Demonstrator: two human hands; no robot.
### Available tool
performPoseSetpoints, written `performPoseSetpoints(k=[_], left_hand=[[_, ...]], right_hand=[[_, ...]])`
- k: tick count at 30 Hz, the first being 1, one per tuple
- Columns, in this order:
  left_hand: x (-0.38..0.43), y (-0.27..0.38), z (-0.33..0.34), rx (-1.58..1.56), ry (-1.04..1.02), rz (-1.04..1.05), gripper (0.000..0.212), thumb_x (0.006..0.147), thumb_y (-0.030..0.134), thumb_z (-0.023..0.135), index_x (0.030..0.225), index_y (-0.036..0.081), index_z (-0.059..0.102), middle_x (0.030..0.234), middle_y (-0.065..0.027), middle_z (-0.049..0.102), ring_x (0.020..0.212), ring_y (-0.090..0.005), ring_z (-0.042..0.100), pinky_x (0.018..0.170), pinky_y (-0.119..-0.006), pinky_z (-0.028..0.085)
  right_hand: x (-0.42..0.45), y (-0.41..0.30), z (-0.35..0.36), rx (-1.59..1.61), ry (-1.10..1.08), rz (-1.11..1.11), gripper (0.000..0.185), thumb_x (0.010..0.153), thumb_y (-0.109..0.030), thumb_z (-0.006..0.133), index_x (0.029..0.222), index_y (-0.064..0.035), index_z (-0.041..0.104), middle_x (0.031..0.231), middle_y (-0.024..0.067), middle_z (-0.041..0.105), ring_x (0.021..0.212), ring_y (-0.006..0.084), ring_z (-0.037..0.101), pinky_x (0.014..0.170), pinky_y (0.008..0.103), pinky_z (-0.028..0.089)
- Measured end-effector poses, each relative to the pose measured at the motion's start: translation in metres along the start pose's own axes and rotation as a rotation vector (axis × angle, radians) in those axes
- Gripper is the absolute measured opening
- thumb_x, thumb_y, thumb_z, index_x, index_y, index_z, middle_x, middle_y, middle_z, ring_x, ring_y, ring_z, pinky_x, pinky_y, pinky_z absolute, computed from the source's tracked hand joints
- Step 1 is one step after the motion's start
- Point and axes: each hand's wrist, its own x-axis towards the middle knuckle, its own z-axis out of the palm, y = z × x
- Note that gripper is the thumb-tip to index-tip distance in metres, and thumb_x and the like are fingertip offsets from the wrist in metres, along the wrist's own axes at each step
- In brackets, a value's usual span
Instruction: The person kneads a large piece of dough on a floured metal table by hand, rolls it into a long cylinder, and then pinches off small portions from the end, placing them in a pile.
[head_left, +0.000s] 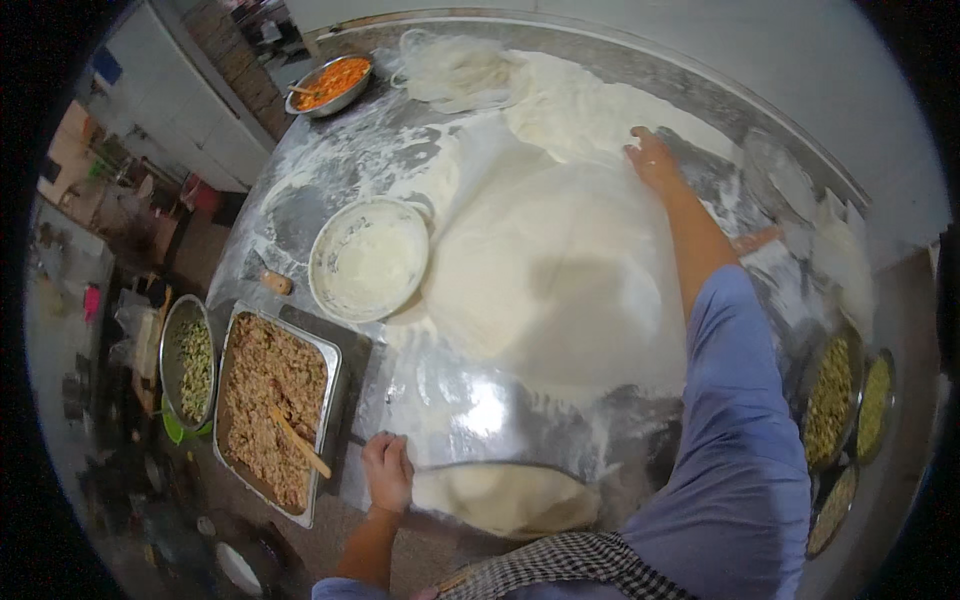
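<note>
A large, pale sheet, seemingly plastic film over dough (555, 277), covers the middle of the floured metal table. My right hand (651, 156) reaches to its far right corner beside the loose flour (592, 105); whether the fingers pinch the sheet is not clear. Near the front edge, my left hand (388, 469) rests with curled fingers on the table's edge, left of a pale rounded mass of dough (510, 496). A white basin with flour (369, 259) stands left of the sheet.
A steel tray of minced filling (274, 397) with a wooden spatula (300, 442) and a bowl of chopped greens (191, 367) stand left. An orange filling bowl (330, 86) is far left, a scraper (274, 279) near the basin. Bowls (829, 397) stand right; a wall borders the far side.
</note>
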Motion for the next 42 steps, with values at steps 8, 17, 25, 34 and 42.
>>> performPoseSetpoints(k=[8,17,25,34,42], left_hand=[[-0.009,-0.002,-0.003,0.072,-0.034,-0.039,0.031,0.077,-0.002,0.061,0.107,0.006,0.058,0.107,-0.0154,0.051,0.101,-0.0360,0.050,0.088,-0.047,0.040],[-0.001,-0.004,-0.002,0.100,0.035,0.033,0.034,0.074,-0.002,0.062,0.107,0.005,0.059,0.107,-0.0181,0.053,0.096,-0.0380,0.052,0.083,-0.047,0.043],[-0.004,-0.001,-0.001,-0.034,0.072,0.003,0.034,0.077,0.003,0.060,0.110,0.008,0.059,0.113,-0.0145,0.052,0.107,-0.0351,0.049,0.091,-0.046,0.040],[-0.010,-0.008,0.000,-0.108,0.113,0.014,0.022,0.085,0.011,0.057,0.106,0.007,0.061,0.111,-0.0134,0.056,0.108,-0.0334,0.049,0.094,-0.045,0.039],[-0.013,-0.023,-0.008,-0.298,0.109,0.057,0.021,0.085,0.011,0.055,0.103,0.004,0.062,0.106,-0.0174,0.060,0.106,-0.0344,0.053,0.094,-0.045,0.040]], right_hand=[[0.052,-0.012,0.086,-0.163,-0.227,0.062,0.046,0.088,-0.017,0.056,0.133,-0.0124,0.047,0.122,0.0238,0.054,0.111,0.0423,0.055,0.094,0.0440,0.045],[0.070,0.072,0.036,0.229,-0.068,0.140,0.034,0.084,-0.016,0.064,0.117,-0.0077,0.061,0.107,0.0119,0.063,0.093,0.0246,0.062,0.080,0.0350,0.050],[-0.170,-0.115,-0.152,0.141,-0.554,0.218,0.034,0.087,-0.023,0.059,0.118,-0.0089,0.060,0.113,0.0069,0.058,0.093,0.0185,0.058,0.077,0.0316,0.050],[-0.390,-0.194,-0.125,0.248,-1.039,-0.435,0.027,0.085,-0.007,0.057,0.112,-0.0047,0.061,0.106,0.0181,0.065,0.097,0.0314,0.063,0.089,0.0402,0.049],[-0.443,-0.246,-0.136,0.024,-0.871,-0.145,0.042,0.081,0.004,0.052,0.123,0.0023,0.056,0.110,0.0223,0.065,0.095,0.0310,0.064,0.091,0.0386,0.049]])
